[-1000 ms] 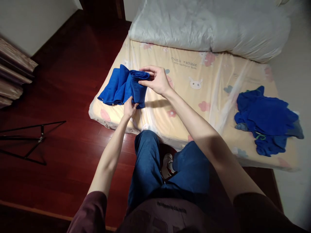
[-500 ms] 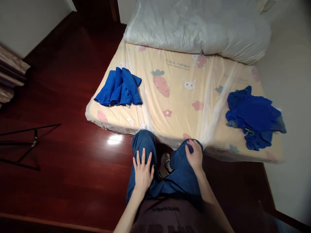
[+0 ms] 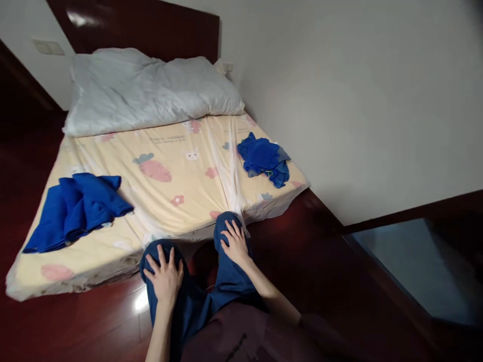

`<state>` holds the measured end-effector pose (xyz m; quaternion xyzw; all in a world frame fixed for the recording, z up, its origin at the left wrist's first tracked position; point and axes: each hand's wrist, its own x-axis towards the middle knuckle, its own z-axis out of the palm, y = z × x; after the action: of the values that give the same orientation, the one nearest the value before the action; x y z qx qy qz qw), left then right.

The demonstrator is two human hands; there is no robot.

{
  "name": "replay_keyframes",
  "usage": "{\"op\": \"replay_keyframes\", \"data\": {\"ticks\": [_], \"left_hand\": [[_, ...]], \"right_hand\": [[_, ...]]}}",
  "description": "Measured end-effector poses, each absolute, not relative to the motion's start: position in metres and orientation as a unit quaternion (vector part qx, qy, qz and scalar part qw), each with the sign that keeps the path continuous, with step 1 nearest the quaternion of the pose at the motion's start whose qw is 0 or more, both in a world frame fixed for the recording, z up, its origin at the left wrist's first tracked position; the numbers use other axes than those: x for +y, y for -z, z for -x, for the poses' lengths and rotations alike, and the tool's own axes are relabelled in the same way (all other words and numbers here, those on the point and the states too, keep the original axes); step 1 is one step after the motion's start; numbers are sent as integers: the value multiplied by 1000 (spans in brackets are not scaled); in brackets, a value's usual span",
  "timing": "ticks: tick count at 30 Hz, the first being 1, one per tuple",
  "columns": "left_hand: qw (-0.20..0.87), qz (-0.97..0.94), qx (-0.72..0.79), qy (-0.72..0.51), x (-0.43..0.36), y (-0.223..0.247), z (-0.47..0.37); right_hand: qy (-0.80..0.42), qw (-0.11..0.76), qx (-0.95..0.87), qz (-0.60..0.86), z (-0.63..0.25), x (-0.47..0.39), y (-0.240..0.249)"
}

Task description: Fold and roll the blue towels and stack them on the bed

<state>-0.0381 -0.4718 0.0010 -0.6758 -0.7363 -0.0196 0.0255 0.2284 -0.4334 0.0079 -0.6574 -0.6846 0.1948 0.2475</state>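
Observation:
My left hand point(image 3: 165, 275) lies open with spread fingers on my left knee, which is covered by blue trousers point(image 3: 234, 281). On the other knee rests my right hand point(image 3: 236, 245), also open, its fingers lying over the cloth. Neither hand holds anything. Past my knees is a bed with a yellow printed sheet point(image 3: 188, 191) under thin clear plastic. A spread stack of blue cloth garments point(image 3: 85, 206) lies on its left side. Toward its right edge sits a crumpled heap of blue clothing point(image 3: 262, 158) with some grey and green in it.
A large pale, plastic-covered bundle of bedding point(image 3: 151, 93) lies across the bed's head, before a dark wooden headboard point(image 3: 151, 27). A white wall point(image 3: 339, 100) borders the right side. Dark red floor point(image 3: 113, 322) surrounds the bed, with a bluish glassy panel point(image 3: 407, 266) at right.
The view has swung right and up, bringing in the headboard and more of the right wall. My left hand is farther forward on its knee. My right hand stays on the other knee.

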Motion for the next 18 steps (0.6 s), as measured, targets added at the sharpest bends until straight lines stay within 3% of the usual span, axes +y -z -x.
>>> {"op": "replay_keyframes", "data": {"ticks": [5,9,13,18], "left_hand": [[68,671,-738,-8,-474,-7,34],[92,666,-740,5,-469,-7,30],[71,654,-751,46,-463,-8,26],[23,634,-767,94,-458,-11,18]], "right_hand": [[-233,328,-647,647,-236,-436,-8],[-310,466,-539,630,-261,-412,-1],[-421,588,-330,606,-319,-342,-6],[-409,698,-202,553,-415,-224,-33]]}}
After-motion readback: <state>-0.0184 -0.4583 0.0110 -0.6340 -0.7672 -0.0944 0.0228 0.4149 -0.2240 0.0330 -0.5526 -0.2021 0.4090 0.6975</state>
